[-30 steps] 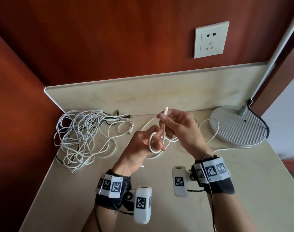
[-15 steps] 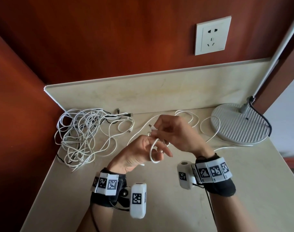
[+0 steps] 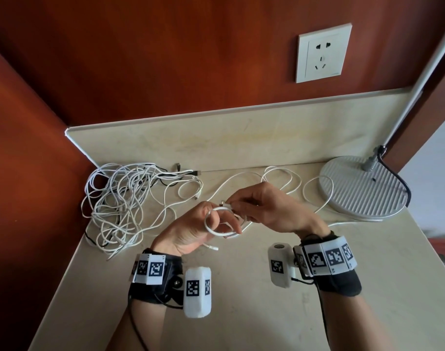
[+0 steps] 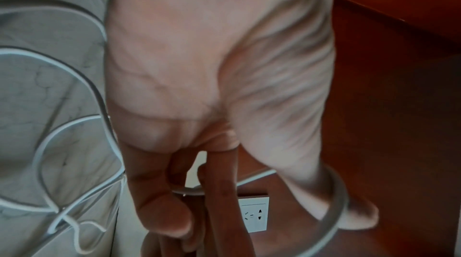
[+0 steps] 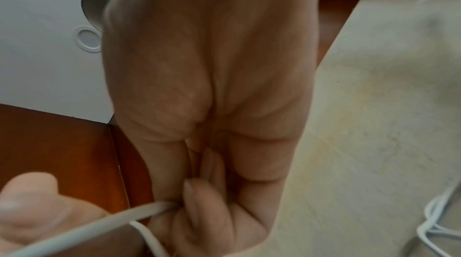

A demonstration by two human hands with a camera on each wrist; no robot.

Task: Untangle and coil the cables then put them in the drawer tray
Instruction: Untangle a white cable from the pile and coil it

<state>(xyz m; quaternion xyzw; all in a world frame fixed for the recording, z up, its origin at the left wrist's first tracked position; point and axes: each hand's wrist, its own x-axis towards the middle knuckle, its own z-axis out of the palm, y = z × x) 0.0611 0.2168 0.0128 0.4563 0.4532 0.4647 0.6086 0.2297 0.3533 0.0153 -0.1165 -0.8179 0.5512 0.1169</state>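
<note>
Left hand (image 3: 191,231): held palm up over the middle of the table (image 3: 241,312), fingers (image 3: 230,225) curled with a small coil (image 3: 217,221) of white cable looped round them.
Right hand (image 3: 269,209): just right of the left hand and touching it, fingers pinching the cable's plug end (image 3: 227,204) at the top of the coil.
Cable: from the hands it trails away in loose loops (image 3: 279,178) toward the far right, ending near the lamp base (image 3: 363,188).
Tangle (image 3: 125,201): a heap of white and dark cables lying on the far left of the table, well apart from the hands.
Lamp base: round, ribbed, far right corner, with a black cord at its stem.
Socket (image 3: 322,53): on the red wall above the table's back edge.
</note>
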